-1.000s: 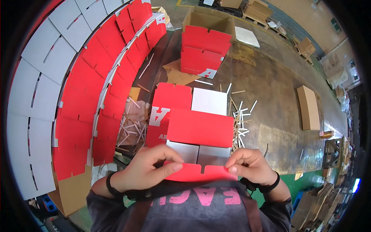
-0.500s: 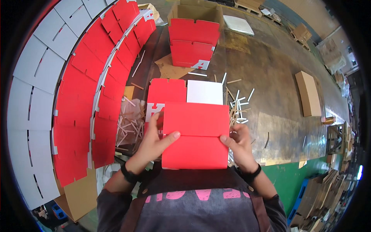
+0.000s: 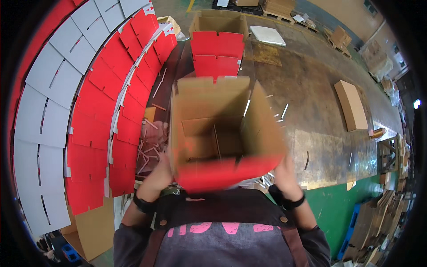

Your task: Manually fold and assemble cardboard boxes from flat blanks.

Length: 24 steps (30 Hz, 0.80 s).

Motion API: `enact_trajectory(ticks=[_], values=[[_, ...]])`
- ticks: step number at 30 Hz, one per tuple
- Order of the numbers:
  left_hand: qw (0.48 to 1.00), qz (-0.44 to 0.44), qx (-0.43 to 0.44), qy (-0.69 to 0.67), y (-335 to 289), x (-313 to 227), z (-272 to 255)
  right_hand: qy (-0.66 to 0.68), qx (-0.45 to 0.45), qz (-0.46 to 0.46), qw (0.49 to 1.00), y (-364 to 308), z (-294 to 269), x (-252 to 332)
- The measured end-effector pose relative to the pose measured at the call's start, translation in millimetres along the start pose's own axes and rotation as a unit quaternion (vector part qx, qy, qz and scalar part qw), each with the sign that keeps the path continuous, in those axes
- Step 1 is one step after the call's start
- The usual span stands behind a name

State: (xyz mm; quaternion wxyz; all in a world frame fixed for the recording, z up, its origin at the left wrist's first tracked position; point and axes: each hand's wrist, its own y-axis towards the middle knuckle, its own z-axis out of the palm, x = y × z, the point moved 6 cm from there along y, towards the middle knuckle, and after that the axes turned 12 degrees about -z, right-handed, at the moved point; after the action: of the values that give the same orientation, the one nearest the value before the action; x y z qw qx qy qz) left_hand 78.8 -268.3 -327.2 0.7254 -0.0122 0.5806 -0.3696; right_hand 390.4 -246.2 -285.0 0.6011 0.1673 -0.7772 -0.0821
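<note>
A red cardboard box (image 3: 229,174) is right in front of my body, its open top tilted toward me. Plain brown board shows inside, with a gap between the bottom flaps. My left hand (image 3: 156,177) grips the box's left side, and my right hand (image 3: 287,180) grips the right side near the front corner. Both hands are smeared by motion, and the fingers are partly hidden behind the box walls. The near red edge of the box is blurred as well.
Stacks of flat red cardboard (image 3: 91,129) and white cardboard (image 3: 40,164) stand along the left. Ahead is a stack of open red boxes (image 3: 218,44). Cardboard strips (image 3: 149,153) litter the floor. A long brown carton (image 3: 351,107) lies at the right.
The box has turned and come up between my hands: its red outer face was toward me, and now its brown open inside shows. My hands have shifted lower along its sides.
</note>
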Motion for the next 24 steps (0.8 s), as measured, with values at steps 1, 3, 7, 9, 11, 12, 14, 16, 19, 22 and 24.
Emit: enact_trajectory(ticks=[1, 3, 7, 9, 11, 12, 14, 16, 19, 22, 24], values=[[0.998, -0.011, -0.046, 0.045, 9, 27, -11, 0.043, 0.058, 0.018, 0.997, -7, 19, -14], [0.976, 0.027, -0.128, 0.175, 27, 63, -17, 0.024, 0.102, 0.052, 0.993, -32, 42, -55], [0.883, 0.131, -0.318, 0.32, 7, 6, -6, -0.08, 0.085, 0.025, 0.993, -6, 18, -37], [0.852, 0.076, -0.301, 0.422, -9, -43, 3, -0.178, 0.148, -0.024, 0.973, 24, 9, 0], [0.739, 0.157, -0.267, 0.597, -2, -79, 22, -0.37, 0.295, -0.174, 0.864, 47, 12, 29], [0.686, 0.138, -0.241, 0.673, 7, -85, 21, -0.411, 0.317, -0.16, 0.84, 53, 15, 33], [0.595, 0.133, -0.205, 0.766, 22, -97, 23, -0.45, 0.403, -0.159, 0.781, 50, 22, 21], [0.593, 0.081, -0.126, 0.791, 28, -82, 25, -0.459, 0.461, -0.117, 0.751, 48, 27, -1], [0.666, 0.077, -0.067, 0.739, 26, -60, 25, -0.347, 0.364, -0.162, 0.849, 43, 23, -7], [0.681, 0.071, -0.102, 0.722, 23, -56, 14, -0.297, 0.294, -0.151, 0.896, 34, 16, -16], [0.67, 0.083, -0.146, 0.723, 25, -46, 4, -0.286, 0.215, -0.155, 0.921, 33, 21, -8]])
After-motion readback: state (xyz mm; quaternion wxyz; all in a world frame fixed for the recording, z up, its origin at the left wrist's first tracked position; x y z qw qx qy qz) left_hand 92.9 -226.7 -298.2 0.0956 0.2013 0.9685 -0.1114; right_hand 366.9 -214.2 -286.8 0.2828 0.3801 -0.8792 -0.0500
